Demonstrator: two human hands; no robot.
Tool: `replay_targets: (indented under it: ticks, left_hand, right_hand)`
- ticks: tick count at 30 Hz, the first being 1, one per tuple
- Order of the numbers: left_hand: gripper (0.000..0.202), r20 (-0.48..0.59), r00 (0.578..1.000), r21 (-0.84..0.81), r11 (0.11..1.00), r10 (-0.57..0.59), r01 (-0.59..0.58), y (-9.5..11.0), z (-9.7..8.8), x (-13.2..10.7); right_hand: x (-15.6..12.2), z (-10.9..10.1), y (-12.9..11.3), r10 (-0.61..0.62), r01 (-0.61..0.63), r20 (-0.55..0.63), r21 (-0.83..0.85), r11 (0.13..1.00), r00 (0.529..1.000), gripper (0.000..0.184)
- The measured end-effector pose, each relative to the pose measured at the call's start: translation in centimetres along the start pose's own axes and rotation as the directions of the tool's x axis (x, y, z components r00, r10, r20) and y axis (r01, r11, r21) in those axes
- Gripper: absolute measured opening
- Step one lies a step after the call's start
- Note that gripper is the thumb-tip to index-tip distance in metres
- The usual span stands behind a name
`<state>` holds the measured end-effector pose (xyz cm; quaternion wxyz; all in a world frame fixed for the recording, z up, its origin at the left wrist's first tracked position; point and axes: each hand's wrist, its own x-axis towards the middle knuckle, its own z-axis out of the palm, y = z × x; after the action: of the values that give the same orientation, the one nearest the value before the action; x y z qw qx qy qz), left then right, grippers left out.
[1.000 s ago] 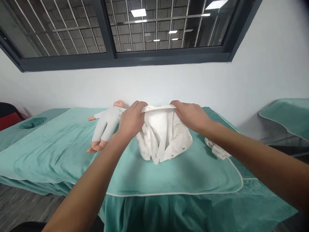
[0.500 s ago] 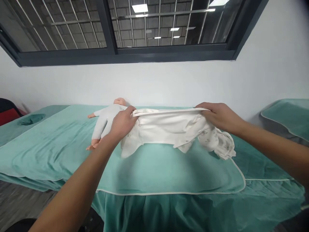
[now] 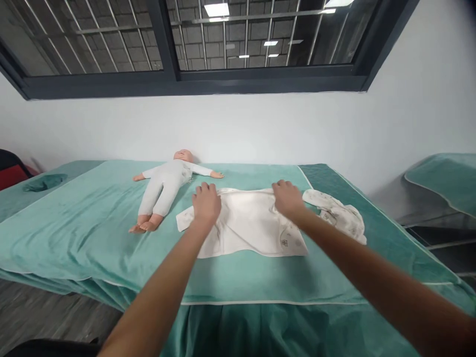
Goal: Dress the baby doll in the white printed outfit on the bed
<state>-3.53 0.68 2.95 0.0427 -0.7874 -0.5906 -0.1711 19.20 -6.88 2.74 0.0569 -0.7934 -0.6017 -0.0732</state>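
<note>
The white baby garment lies spread flat on the teal towel near the doll, its far edge under the bent fingers of the palm-down left hand and right hand, though whether they pinch the cloth cannot be told.

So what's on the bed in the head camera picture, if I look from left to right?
Small green cloth → doll → flat white baby suit → crumpled white clothes. The left hand and right hand lie on the baby suit, so they get no place of their own.
</note>
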Motion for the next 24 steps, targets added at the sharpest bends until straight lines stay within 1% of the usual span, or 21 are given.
replay_targets:
  ticks: [1,2,3,4,5,6,8,10,11,13,16,18,21,24]
  left_hand:
    - [0.032,-0.018,0.998,-0.033,0.997,0.064,-0.064,0.9,1.5,-0.9]
    - [0.031,0.002,0.991,-0.097,0.986,0.135,-0.134,1.7,2.9,-1.7]
    - [0.03,0.039,0.984,-0.162,0.973,0.175,-0.167,2.3,4.1,-2.4]
    - [0.03,0.08,0.979,-0.193,0.966,0.19,-0.171,2.9,5.2,-2.9]
    - [0.03,0.099,0.976,-0.204,0.964,0.194,-0.17,3.2,6.1,-3.2]
    - [0.031,0.108,0.977,-0.204,0.966,0.184,-0.159,3.4,6.7,-3.3]
    - [0.034,0.111,0.988,-0.18,0.98,0.108,-0.087,3.3,7.4,-2.9]
    - [0.037,0.125,0.992,-0.157,0.987,-0.003,0.023,2.8,7.5,-2.1]
    - [0.038,0.135,0.989,-0.148,0.986,-0.053,0.073,2.6,7.5,-1.6]
    - [0.038,0.141,0.984,-0.141,0.982,-0.109,0.128,2.4,7.2,-0.9]
    - [0.039,0.093,0.987,-0.166,0.976,-0.129,0.144,2.7,6.8,0.0]
    - [0.041,0.076,0.989,-0.186,0.972,-0.128,0.14,3.2,6.7,0.5]
    - [0.051,0.103,0.99,-0.181,0.976,-0.1,0.118,3.8,6.7,1.6]
    - [0.057,0.154,0.987,-0.146,0.986,-0.054,0.077,4.1,7.4,3.0]
  right_hand:
    - [-0.7,1.6,-1.7,-0.033,0.033,-0.011,0.006,0.999,0.999,0.047]
    - [-1.4,3.2,-3.3,-0.071,0.072,-0.016,0.017,0.997,0.997,0.049]
    - [-2.1,4.6,-4.8,-0.11,0.111,-0.024,0.042,0.993,0.994,0.049]
    - [-2.6,5.9,-6.0,-0.144,0.151,-0.053,0.14,0.979,0.988,0.048]
    - [-2.8,7.0,-6.9,-0.103,0.113,-0.057,0.223,0.968,0.993,0.048]
    - [-2.8,7.8,-7.5,-0.049,0.06,-0.053,0.245,0.968,0.997,0.046]
    - [-2.3,8.7,-7.5,0.097,-0.084,-0.033,0.274,0.958,0.995,0.043]
    - [-1.3,8.8,-6.5,0.222,-0.212,-0.007,0.273,0.938,0.975,0.043]
    - [-0.8,8.6,-5.8,0.265,-0.256,0.005,0.275,0.927,0.964,0.043]
    - [-0.2,8.2,-4.7,0.303,-0.296,0.019,0.278,0.914,0.953,0.041]
    - [0.3,7.6,-3.8,0.322,-0.312,0.012,0.286,0.906,0.947,0.043]
    - [0.8,7.2,-3.7,0.346,-0.321,-0.017,0.337,0.885,0.938,0.048]
    - [2.1,6.7,-3.9,0.393,-0.322,-0.072,0.453,0.832,0.917,0.055]
    - [3.8,6.8,-4.0,0.433,-0.356,-0.059,0.475,0.805,0.899,0.059]
